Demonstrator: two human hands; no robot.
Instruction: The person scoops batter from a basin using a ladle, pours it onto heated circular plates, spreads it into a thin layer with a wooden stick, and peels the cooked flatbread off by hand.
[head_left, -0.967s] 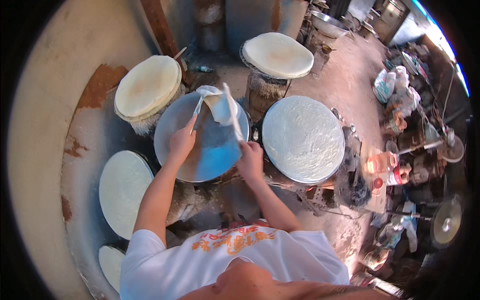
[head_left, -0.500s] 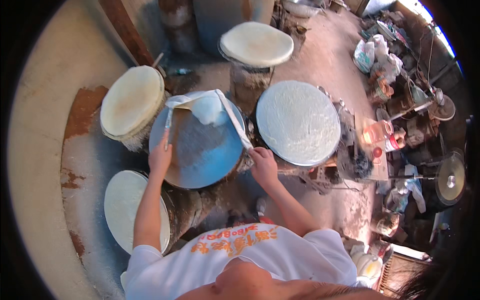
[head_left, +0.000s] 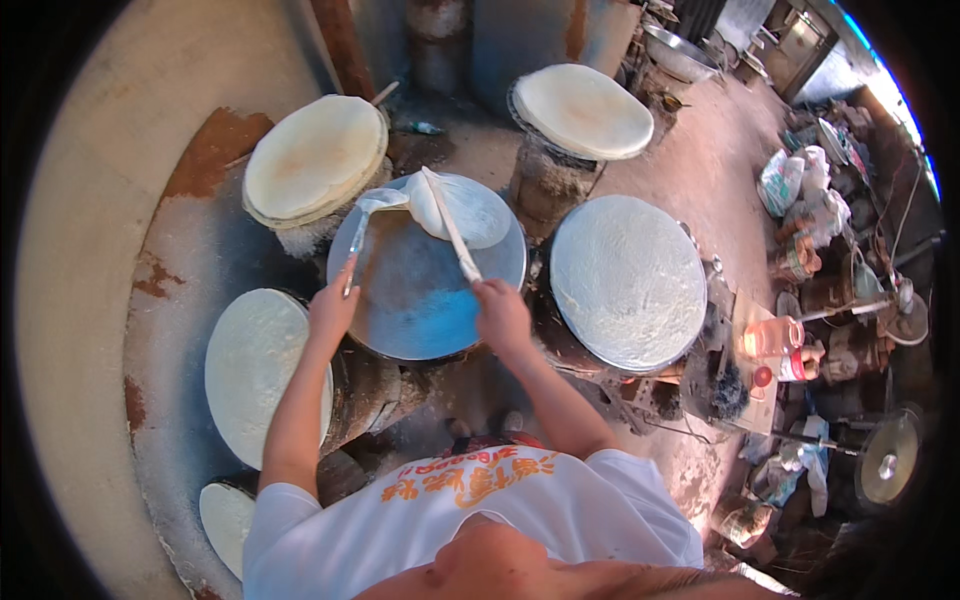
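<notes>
At the near left, a pale-coated disc (head_left: 262,375) can be seen, with a stack of flat rounds (head_left: 315,160) beyond it on the far left. The left hand (head_left: 332,318) is closed around the handle of a scraper (head_left: 357,242), which is pointed away over the left side of a dark griddle (head_left: 415,315). A pale, soft mass (head_left: 478,213) is spread on the griddle's far right part, beyond both hands: far and to the right from the left, far and slightly left from the right, which is nearer. Its width runs roughly left to right, crossed by a whitish stick (head_left: 453,232) slanting far-left to near-right. The stick's near end is gripped by the right hand (head_left: 503,318). Whether the griddle is touched by its tip cannot be told. Farther right, a second coated disc (head_left: 630,282) is seen.
</notes>
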